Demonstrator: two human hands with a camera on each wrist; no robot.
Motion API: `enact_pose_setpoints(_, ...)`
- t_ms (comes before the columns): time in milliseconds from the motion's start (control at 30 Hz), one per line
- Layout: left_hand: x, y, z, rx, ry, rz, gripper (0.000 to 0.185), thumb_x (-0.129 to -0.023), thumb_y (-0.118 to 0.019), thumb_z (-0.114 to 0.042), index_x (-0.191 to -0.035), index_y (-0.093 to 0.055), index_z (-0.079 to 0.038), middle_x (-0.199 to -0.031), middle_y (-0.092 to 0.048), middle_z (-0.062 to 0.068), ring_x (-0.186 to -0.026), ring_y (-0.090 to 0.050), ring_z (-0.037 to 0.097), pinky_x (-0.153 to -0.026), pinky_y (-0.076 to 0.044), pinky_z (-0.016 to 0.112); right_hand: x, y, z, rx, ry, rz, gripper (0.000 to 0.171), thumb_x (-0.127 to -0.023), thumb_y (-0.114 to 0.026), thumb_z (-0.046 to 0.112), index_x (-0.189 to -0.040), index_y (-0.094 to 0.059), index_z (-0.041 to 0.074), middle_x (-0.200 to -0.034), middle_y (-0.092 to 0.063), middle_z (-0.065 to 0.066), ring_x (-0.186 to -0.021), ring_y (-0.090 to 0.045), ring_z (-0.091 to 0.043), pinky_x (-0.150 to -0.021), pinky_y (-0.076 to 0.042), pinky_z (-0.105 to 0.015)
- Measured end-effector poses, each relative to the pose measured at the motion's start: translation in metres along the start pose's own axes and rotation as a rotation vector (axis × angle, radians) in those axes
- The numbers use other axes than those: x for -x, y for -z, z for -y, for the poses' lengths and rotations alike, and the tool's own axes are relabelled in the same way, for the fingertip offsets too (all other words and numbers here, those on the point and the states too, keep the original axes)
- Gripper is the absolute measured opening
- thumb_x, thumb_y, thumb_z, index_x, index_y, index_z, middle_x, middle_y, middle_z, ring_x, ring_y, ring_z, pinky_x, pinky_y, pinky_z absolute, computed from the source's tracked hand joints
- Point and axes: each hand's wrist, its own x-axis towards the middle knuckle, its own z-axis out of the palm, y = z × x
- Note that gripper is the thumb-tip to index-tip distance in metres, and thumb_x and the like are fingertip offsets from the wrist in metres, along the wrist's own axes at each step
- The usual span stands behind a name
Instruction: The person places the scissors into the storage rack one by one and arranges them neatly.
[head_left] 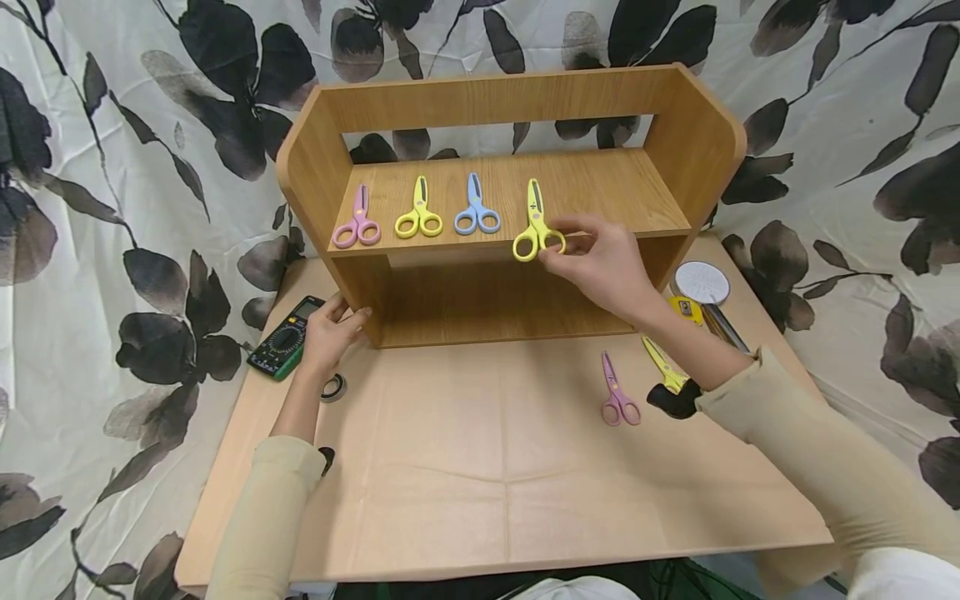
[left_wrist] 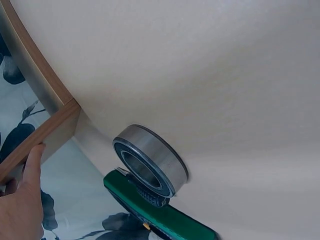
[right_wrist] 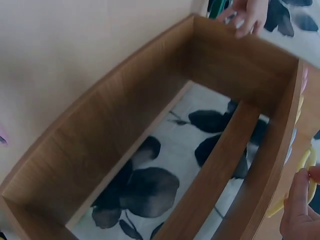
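A two-tier wooden shelf (head_left: 487, 308) stands at the back of the table. My right hand (head_left: 600, 262) pinches a handle loop of yellow scissors (head_left: 536, 212) at the right of the upper board; their blades point to the back. In the right wrist view, a finger and thumb meet at the yellow loop (right_wrist: 309, 157). Left of them lie blue scissors (head_left: 476, 204), other yellow scissors (head_left: 419, 208) and pink scissors (head_left: 358, 218), spaced in a row. My left hand (head_left: 327, 337) holds the shelf's left side panel (left_wrist: 42, 132) near its lower front edge.
Beside my left hand are a green-and-black multimeter (head_left: 288, 337) and a metal bearing (left_wrist: 150, 160). Pink scissors (head_left: 617, 392) lie on the table (head_left: 480, 467). Yellow scissors (head_left: 663, 367), a tape measure (head_left: 686, 310) and a round white-topped object (head_left: 701, 283) sit near my right forearm.
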Motion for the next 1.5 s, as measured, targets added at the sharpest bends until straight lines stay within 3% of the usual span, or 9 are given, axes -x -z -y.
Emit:
enact_pose_setpoints(167,-0.001,0.001,0.002,0.006,0.002,-0.003,0.069,-0.101,-0.063,-0.008,-0.163,-0.034,-0.013,-0.166,-0.039,0.015,-0.147,-0.047,0.036,-0.111,-0.048,0.057,-0.025,0.0,-0.001,0.036,-0.033,0.04,0.043,-0.09,-0.075,0.011,-0.131,-0.07,0.003,-0.129,-0.071,-0.014,-0.1,-0.07,-0.026,-0.067,-0.051,-0.01)
enact_pose_setpoints(267,0.0,0.0,0.001,0.011,0.0,-0.001,0.069,-0.1,-0.062,-0.007,-0.163,-0.034,-0.012,-0.166,-0.039,0.016,-0.146,-0.048,0.037,-0.111,-0.048,0.057,-0.038,0.0,0.0,0.074,-0.047,0.061,0.043,-0.09,-0.074,0.013,-0.132,-0.07,0.002,-0.13,-0.071,-0.015,-0.103,-0.068,-0.026,-0.067,-0.05,-0.012)
enact_pose_setpoints(533,-0.013,0.004,0.021,0.011,-0.016,-0.006,0.069,-0.101,-0.063,-0.012,-0.164,-0.034,-0.018,-0.167,-0.039,0.011,-0.147,-0.047,0.034,-0.112,-0.048,0.056,-0.068,0.004,0.006,0.146,-0.13,0.161,0.043,-0.089,-0.073,0.015,-0.129,-0.069,-0.001,-0.128,-0.07,-0.017,-0.108,-0.063,-0.024,-0.074,-0.048,-0.015)
enact_pose_setpoints(700,-0.011,0.004,0.017,0.011,-0.018,-0.006,0.07,-0.101,-0.063,-0.01,-0.164,-0.034,-0.016,-0.167,-0.039,0.012,-0.148,-0.047,0.034,-0.111,-0.049,0.055,-0.081,0.01,0.013,0.22,-0.165,0.238,0.045,-0.089,-0.074,0.016,-0.131,-0.069,0.0,-0.13,-0.07,-0.018,-0.11,-0.062,-0.024,-0.083,-0.047,-0.021)
enact_pose_setpoints(900,-0.003,0.002,0.005,0.025,-0.001,0.002,0.07,-0.1,-0.063,-0.008,-0.164,-0.033,-0.012,-0.166,-0.038,0.015,-0.147,-0.047,0.036,-0.112,-0.047,0.057,-0.09,0.014,0.022,0.32,-0.153,0.306,0.042,-0.09,-0.074,0.016,-0.128,-0.07,-0.002,-0.13,-0.07,-0.019,-0.113,-0.056,-0.025,-0.091,-0.043,-0.03)
enact_pose_setpoints(1167,-0.01,0.004,0.017,0.012,-0.005,-0.006,0.071,-0.101,-0.063,-0.012,-0.165,-0.032,-0.016,-0.168,-0.037,0.012,-0.148,-0.046,0.034,-0.114,-0.048,0.055,-0.093,0.017,0.029,0.368,-0.192,0.349,0.04,-0.09,-0.075,0.013,-0.128,-0.07,0.0,-0.132,-0.068,-0.016,-0.115,-0.054,-0.026,-0.097,-0.044,-0.036)
enact_pose_setpoints(1367,-0.003,0.002,0.008,0.023,0.003,0.004,0.072,-0.101,-0.063,-0.009,-0.165,-0.03,-0.012,-0.168,-0.036,0.014,-0.149,-0.044,0.035,-0.115,-0.045,0.058,-0.094,0.019,0.032,0.389,-0.219,0.356,0.042,-0.088,-0.077,0.013,-0.128,-0.07,0.001,-0.136,-0.066,-0.016,-0.118,-0.054,-0.027,-0.102,-0.045,-0.04)
enact_pose_setpoints(1500,0.003,0.001,-0.002,0.002,0.003,0.008,0.072,-0.101,-0.064,-0.009,-0.164,-0.031,-0.011,-0.167,-0.037,0.015,-0.149,-0.045,0.036,-0.109,-0.053,0.047,-0.094,0.021,0.032,0.401,-0.215,0.372,0.042,-0.089,-0.077,0.014,-0.127,-0.069,0.0,-0.135,-0.065,-0.016,-0.113,-0.053,-0.027,-0.095,-0.044,-0.037)
